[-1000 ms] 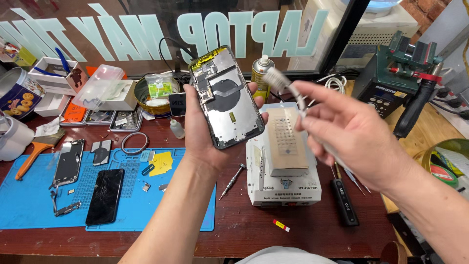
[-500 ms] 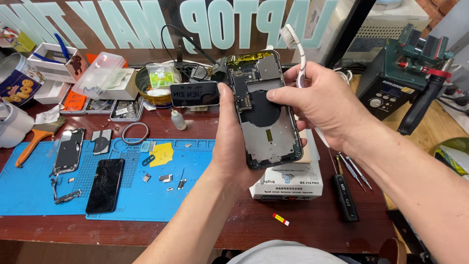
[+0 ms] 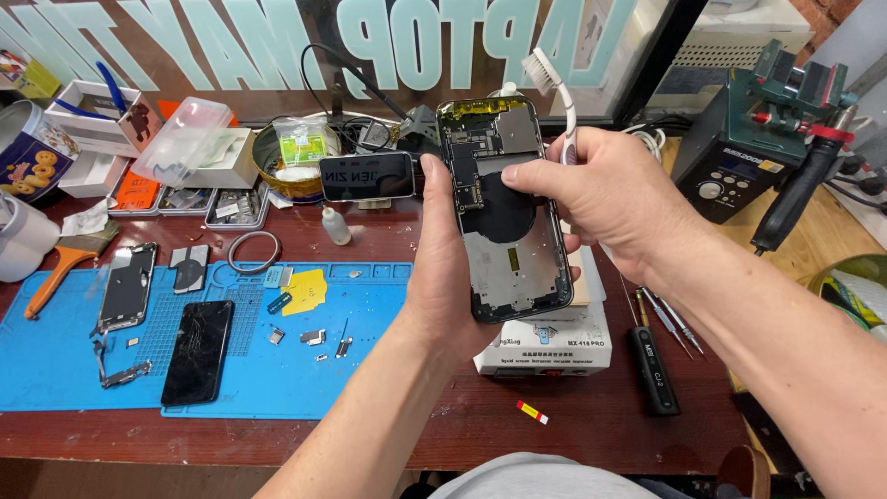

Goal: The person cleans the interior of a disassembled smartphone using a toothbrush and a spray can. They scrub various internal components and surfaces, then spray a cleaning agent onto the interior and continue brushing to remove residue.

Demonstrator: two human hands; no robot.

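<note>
My left hand [image 3: 442,277] holds an opened phone housing [image 3: 506,208] upright in front of me, its inside facing me with a circuit board at the top and a dark round coil in the middle. My right hand [image 3: 601,199] grips a white toothbrush [image 3: 554,88], bristles pointing up past the phone's top right corner. The right thumb presses on the phone's inside near the coil. Both hands hover above a white box-shaped device [image 3: 545,342] on the wooden table.
A blue work mat [image 3: 240,370] at left carries a cracked black phone screen [image 3: 198,351], a phone frame [image 3: 127,286], yellow notes and small parts. Trays, boxes and a round tin sit behind. A soldering station [image 3: 739,148] stands at right; screwdrivers [image 3: 651,360] lie beside the white device.
Both hands brought the phone housing closer and more upright. My right hand with the toothbrush came onto the phone; its thumb now rests on the inside.
</note>
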